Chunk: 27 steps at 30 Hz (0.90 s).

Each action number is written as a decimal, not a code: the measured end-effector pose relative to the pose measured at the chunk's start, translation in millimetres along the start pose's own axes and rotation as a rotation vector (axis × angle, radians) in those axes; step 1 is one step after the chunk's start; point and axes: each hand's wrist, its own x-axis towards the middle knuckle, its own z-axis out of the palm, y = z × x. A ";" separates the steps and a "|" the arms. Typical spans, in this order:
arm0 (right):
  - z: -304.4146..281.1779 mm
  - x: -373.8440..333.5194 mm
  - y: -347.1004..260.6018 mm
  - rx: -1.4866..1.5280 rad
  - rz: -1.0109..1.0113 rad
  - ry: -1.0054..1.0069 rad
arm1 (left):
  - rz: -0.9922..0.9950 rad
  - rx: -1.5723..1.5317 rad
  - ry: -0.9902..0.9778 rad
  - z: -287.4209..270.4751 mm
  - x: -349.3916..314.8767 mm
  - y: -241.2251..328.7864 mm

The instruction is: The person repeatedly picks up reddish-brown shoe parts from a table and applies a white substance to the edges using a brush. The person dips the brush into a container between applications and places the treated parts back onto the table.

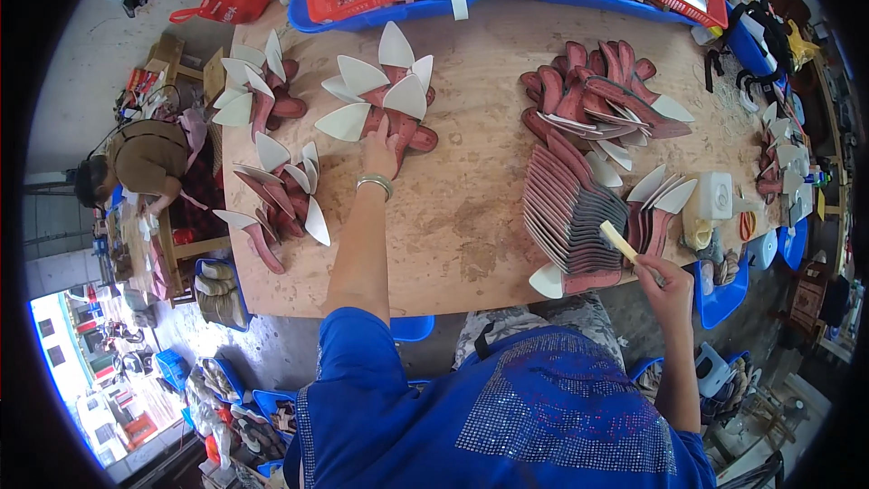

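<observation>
1. Far left – a person (145, 163) bent over another bench, not my work.
2. Three fans of maroon shoe pieces with white tips: upper left (258, 86), lower left (281, 199), top middle (385, 95) – these look done.
3. My left hand (380, 152) lies flat on the top-middle fan, fingers together, pressing down.
4. Wooden table (453, 217) bare in the middle.
5. Stacked row of pieces (575, 217) at the near edge – apparently still to do; loose pile (602, 95) behind.
6. My right hand (665, 285) pinches a brush (620, 240), bristles on the stack.
7. White glue tub (715, 195) just beside.
</observation>
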 end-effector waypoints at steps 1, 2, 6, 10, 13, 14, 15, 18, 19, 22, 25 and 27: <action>-0.5 -0.7 0.2 0.002 0.000 -0.001 | -0.016 -0.005 0.003 1.7 0.1 -0.5; -1.5 -1.6 0.7 0.003 0.001 -0.001 | 0.018 -0.058 0.022 2.7 0.9 -1.2; -6.5 -4.7 6.8 0.009 0.012 -0.010 | 0.122 -0.158 0.119 11.6 0.5 -30.4; -10.3 -11.3 11.8 0.033 0.047 -0.014 | 0.113 -0.106 0.127 14.9 2.6 -31.4; -14.2 -16.1 16.7 0.036 0.070 -0.016 | 0.042 -0.008 0.078 12.6 1.2 -25.3; -15.7 -18.1 19.2 0.037 0.077 -0.013 | 0.085 -0.017 0.121 12.7 -0.2 -22.7; -17.7 -19.4 21.5 0.048 0.092 -0.017 | 0.125 -0.023 0.168 11.9 -1.6 -24.8; -25.2 -24.6 29.1 0.072 0.111 -0.015 | 0.116 -0.017 0.231 10.6 -9.5 -24.0; -28.2 -25.8 32.1 0.074 0.101 -0.005 | 0.096 -0.015 0.236 12.2 -13.4 -18.3; -36.3 -26.2 48.0 0.145 0.089 0.019 | 0.149 0.015 0.385 8.9 -26.6 -6.4; -47.8 -22.4 70.8 0.337 0.219 0.048 | 0.100 -0.158 0.420 15.3 -56.7 51.7; -59.3 -16.8 83.9 0.499 0.357 0.079 | 0.231 -0.278 0.443 16.2 -81.3 106.0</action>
